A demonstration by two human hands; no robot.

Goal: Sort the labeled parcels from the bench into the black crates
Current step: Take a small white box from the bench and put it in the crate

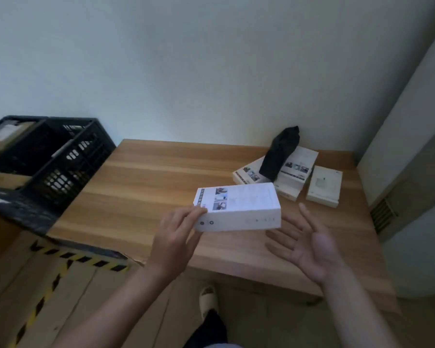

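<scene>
My left hand (176,237) grips the left end of a white printed box (239,207) and holds it above the wooden bench (148,187). My right hand (304,244) is spread palm up just right of the box, fingers straight, not holding it. Several more white parcels (323,185) and a black wrapped parcel (280,151) lie at the bench's far right corner. Two black crates (68,156) stand to the left of the bench; the far one holds a brown parcel with a label (5,133).
A wall runs behind the bench. A grey cabinet with a vent (384,214) stands at the right. Yellow-black hazard tape (81,258) marks the floor at the left. My slippered foot (207,300) shows below the bench edge.
</scene>
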